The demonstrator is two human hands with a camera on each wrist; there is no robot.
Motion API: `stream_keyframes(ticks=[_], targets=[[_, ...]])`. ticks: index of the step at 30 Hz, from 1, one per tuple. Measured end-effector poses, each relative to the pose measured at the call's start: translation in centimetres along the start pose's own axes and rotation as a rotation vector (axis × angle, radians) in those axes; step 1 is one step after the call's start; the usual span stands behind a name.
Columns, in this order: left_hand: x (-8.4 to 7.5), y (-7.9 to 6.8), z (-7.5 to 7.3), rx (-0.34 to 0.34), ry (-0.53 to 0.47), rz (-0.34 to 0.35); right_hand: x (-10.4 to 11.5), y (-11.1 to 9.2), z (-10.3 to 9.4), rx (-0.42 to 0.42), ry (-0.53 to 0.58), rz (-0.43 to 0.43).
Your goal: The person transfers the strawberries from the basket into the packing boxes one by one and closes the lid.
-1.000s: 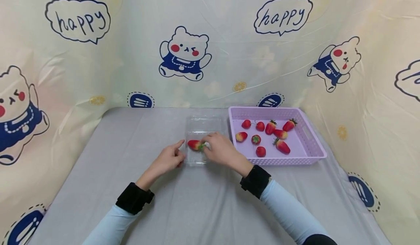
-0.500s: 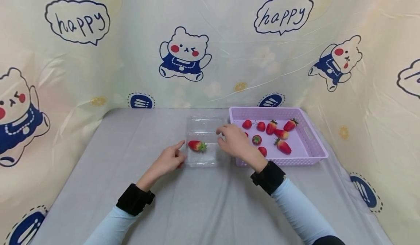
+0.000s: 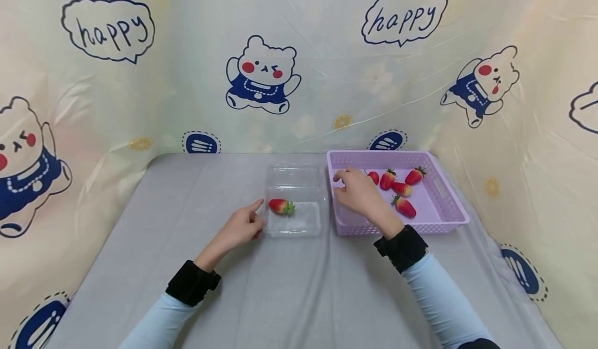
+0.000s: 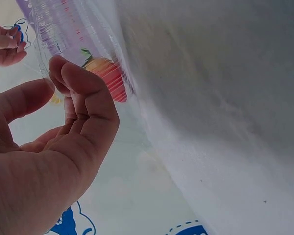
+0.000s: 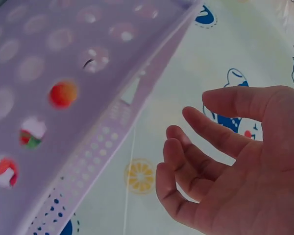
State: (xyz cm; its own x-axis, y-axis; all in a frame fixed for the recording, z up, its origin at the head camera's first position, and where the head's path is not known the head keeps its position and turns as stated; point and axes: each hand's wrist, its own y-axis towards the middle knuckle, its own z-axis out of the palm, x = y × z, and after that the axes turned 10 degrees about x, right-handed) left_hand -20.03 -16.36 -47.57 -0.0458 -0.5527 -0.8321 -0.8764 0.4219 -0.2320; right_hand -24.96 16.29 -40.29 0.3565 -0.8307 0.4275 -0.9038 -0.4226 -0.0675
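Note:
In the head view, my left hand (image 3: pixel 240 226) is at the left side of a clear plastic clamshell box (image 3: pixel 295 229). Its index finger is stretched out and touches the box's edge, while the other fingers are bent. One strawberry (image 3: pixel 281 206) lies inside the box, its green leaves pointing right; the left wrist view shows this strawberry (image 4: pixel 110 76) through the plastic. Over the left part of a lilac basket (image 3: pixel 444 224) hovers my right hand (image 3: pixel 359 193), fingers loosely bent and apart. Nothing sits between its fingers (image 5: pixel 201 105) in the right wrist view.
Several strawberries, among them one (image 3: pixel 404 207) near the basket's middle, lie in the basket; my right hand hides others. The box's lid (image 3: pixel 293 175) is folded back behind it. Grey cloth (image 3: pixel 201 193) covers the table, and a printed curtain (image 3: pixel 327 68) closes the back and sides.
My right hand has let go of the strawberry in the box and moved right, now above the basket. The left hand has stayed at the box's edge.

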Motion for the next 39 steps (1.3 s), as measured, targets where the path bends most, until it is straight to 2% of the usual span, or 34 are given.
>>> stream_keyframes(ticks=[8, 15, 26, 39], targets=[[0.1, 0.0, 0.0, -0.009, 0.006, 0.004, -1.4, -0.7, -1.0, 0.085, 0.009, 0.069], [0.0, 0.0, 0.0, -0.008, 0.008, 0.011, -2.8, -1.5, -1.7, 0.121, 0.035, 0.152], [0.0, 0.0, 0.0, 0.007, 0.012, -0.01, -4.7, -2.2, -2.3, 0.132, 0.013, 0.185], [-0.2, -0.2, 0.0, 0.008, 0.01, -0.022, -5.5, -2.7, -2.2, 0.124, -0.024, 0.177]])
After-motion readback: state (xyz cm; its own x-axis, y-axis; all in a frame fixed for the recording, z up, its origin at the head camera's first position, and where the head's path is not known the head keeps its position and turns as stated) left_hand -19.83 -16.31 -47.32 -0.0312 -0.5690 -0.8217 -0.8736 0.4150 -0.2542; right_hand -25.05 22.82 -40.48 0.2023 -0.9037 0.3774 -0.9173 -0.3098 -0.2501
